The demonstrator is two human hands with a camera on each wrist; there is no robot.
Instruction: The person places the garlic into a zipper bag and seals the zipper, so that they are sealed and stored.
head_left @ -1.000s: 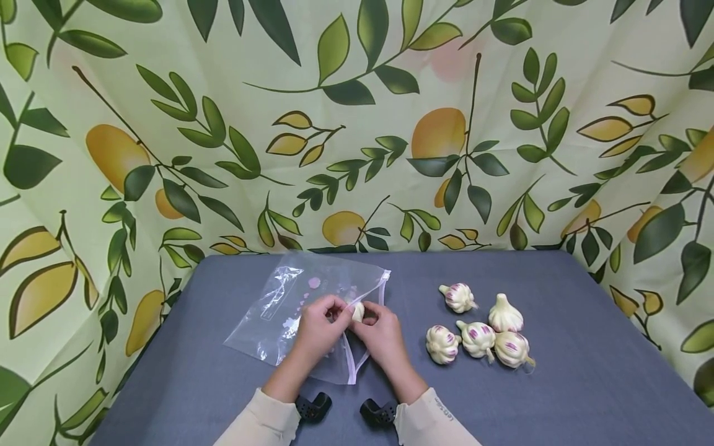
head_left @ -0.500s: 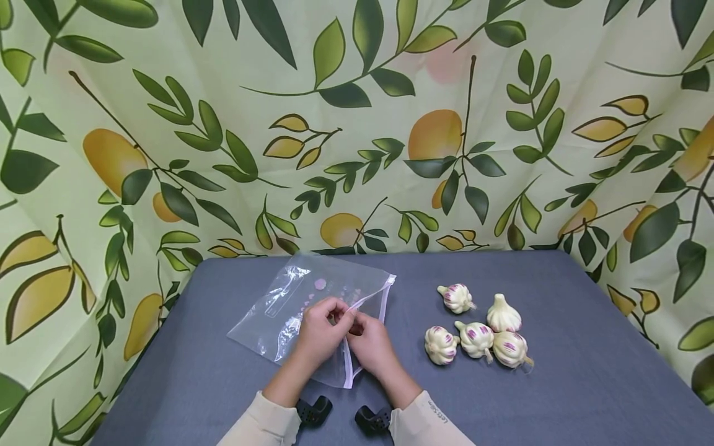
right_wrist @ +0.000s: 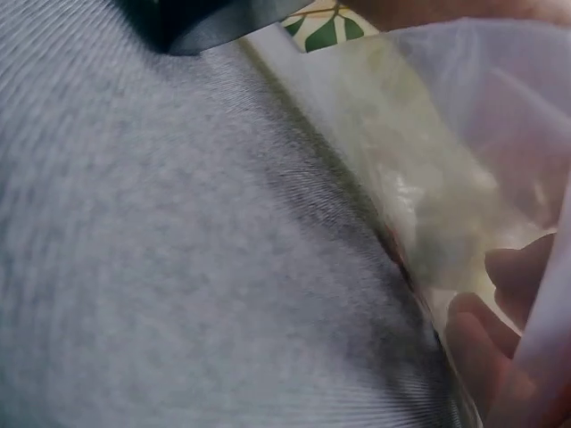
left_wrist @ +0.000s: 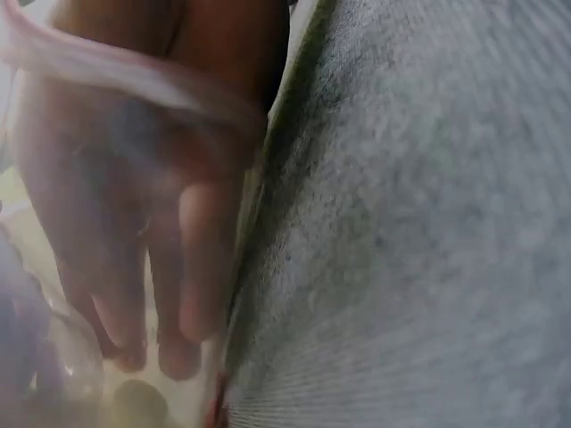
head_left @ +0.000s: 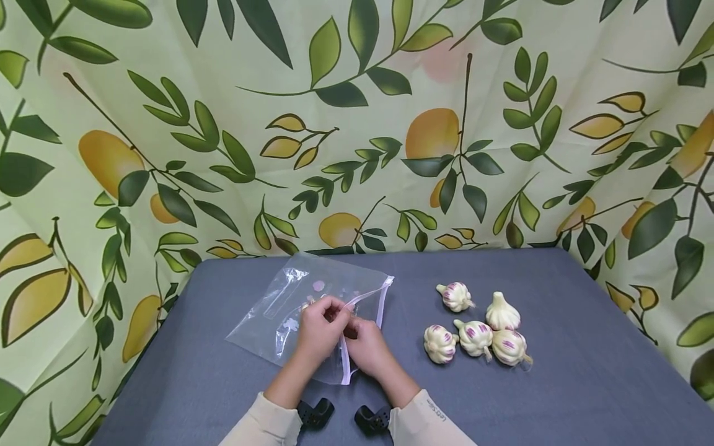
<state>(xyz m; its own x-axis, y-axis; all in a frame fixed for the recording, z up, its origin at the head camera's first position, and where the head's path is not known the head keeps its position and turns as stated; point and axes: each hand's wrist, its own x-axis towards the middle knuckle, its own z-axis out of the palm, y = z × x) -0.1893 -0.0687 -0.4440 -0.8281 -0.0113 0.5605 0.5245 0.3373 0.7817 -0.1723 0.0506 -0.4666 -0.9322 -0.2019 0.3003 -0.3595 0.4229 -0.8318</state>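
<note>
In the head view, a clear zip bag (head_left: 256, 319) with a pink zip strip lies flat on the table, its mouth facing right. My left hand (head_left: 319, 331) pinches the edge of that mouth between thumb and fingers. My right hand (head_left: 365, 347) reaches into the mouth, its fingertips hidden behind the left hand. Through the plastic, the left wrist view shows the right hand's fingers (left_wrist: 201, 267) straight and relaxed, with nothing held between them. A small pale yellowish part of a garlic bulb (head_left: 306, 305) shows in the bag, just beyond the left knuckles.
To the right, several purple-streaked garlic bulbs (head_left: 475, 338) lie in a loose group on the grey-blue table (head_left: 580, 347). One whiter bulb (head_left: 502, 313) stands upright. A curtain (head_left: 357, 124) printed with leaves and fruit hangs behind the table.
My right hand has carried a garlic bulb leftward into the bag and let go of it. The left hand keeps its pinch on the bag's edge.
</note>
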